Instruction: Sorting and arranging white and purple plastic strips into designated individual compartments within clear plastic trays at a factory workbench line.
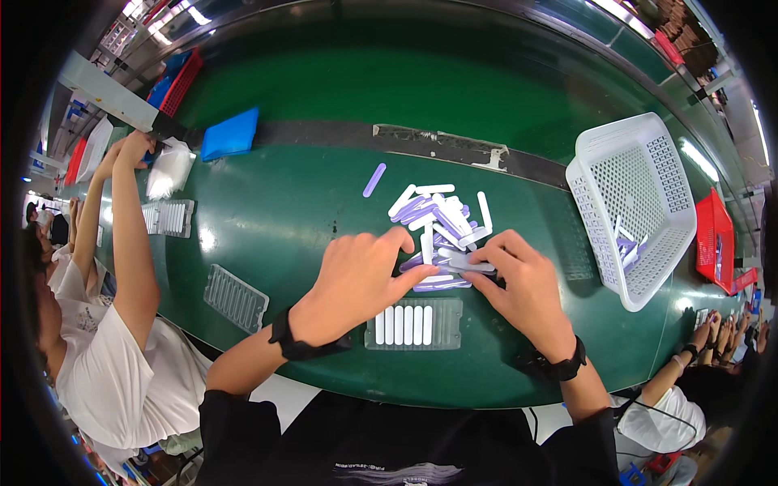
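A loose pile of small flat sticks (450,219) with rounded ends, white and purple, lies on the green table in front of me. My right hand (523,283) pinches a few of these sticks (463,264) at the pile's near right side. My left hand (352,271) is at the pile's left edge, thumb and forefinger apart, the thumb tip by the near sticks. Just below the pile sits a clear slotted tray (444,330), its left part filled with several white sticks (403,326) side by side. One purple stick (374,180) lies apart, beyond the pile.
A white perforated basket (592,194) with some sticks inside stands at the right, a red bin (713,243) beyond it. Another clear tray (235,298) lies to the left. A blue packet (230,135) rests farther back. Co-workers sit on both sides, one person's arm (134,235) reaching in.
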Tool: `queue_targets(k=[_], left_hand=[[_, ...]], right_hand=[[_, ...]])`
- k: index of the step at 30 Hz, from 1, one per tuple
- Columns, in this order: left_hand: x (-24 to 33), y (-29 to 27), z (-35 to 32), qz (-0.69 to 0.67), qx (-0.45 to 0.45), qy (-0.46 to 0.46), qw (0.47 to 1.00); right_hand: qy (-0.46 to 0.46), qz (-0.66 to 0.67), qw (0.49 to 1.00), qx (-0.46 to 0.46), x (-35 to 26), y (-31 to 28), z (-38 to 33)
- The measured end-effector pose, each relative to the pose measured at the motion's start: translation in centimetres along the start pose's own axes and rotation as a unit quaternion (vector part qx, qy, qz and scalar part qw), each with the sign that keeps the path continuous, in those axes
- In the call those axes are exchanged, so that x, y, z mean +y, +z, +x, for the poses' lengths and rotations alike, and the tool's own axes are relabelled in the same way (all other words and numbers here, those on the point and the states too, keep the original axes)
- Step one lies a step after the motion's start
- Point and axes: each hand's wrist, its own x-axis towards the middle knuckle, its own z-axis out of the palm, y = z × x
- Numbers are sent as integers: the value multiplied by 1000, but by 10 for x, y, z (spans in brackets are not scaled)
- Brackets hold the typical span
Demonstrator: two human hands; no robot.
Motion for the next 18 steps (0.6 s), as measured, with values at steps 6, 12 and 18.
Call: queue_targets(k=[6, 12, 18], left_hand=[[-17, 4, 13, -117, -67, -48, 990], [-15, 4, 7, -81, 122, 122, 982], [-2, -12, -3, 102, 227, 429, 868]], right_hand=[[23, 37, 999, -29, 8, -1, -6], [11, 136, 987, 84, 10, 0, -10], [-184, 59, 965, 180, -3, -14, -11]])
